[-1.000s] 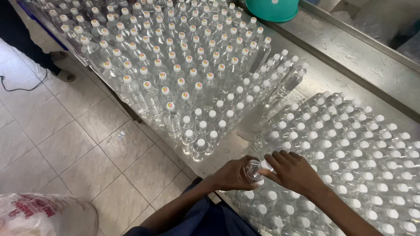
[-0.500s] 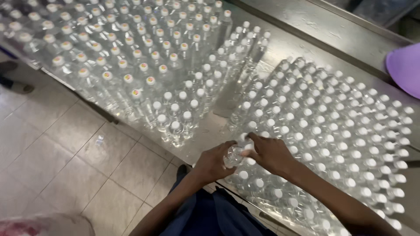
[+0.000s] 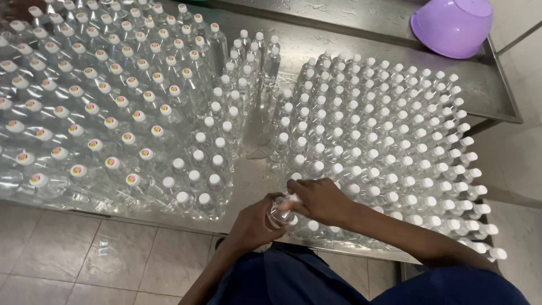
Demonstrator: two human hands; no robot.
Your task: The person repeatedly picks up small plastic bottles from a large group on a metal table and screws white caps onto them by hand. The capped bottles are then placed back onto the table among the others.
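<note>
A small clear plastic bottle [image 3: 278, 210] is held at the near edge of a steel table [image 3: 361, 34]. My left hand [image 3: 254, 223] wraps round its body from below. My right hand [image 3: 319, 199] closes over its top, hiding the cap. Right behind my hands stands a dense block of small clear bottles with white caps [image 3: 384, 141]. To the left stands a larger block of bottles, white-capped ones [image 3: 212, 152] nearest me and ones with round coloured stickers on the caps [image 3: 90, 101] further left.
An upturned purple plastic bowl [image 3: 454, 24] sits at the table's far right corner. The wet steel surface shows in a narrow gap between the two bottle blocks. Grey floor tiles [image 3: 84, 254] lie to my lower left.
The view has swung to the right, bringing the purple bowl fully into sight. Both hands stay closed on the bottle at the table's near edge.
</note>
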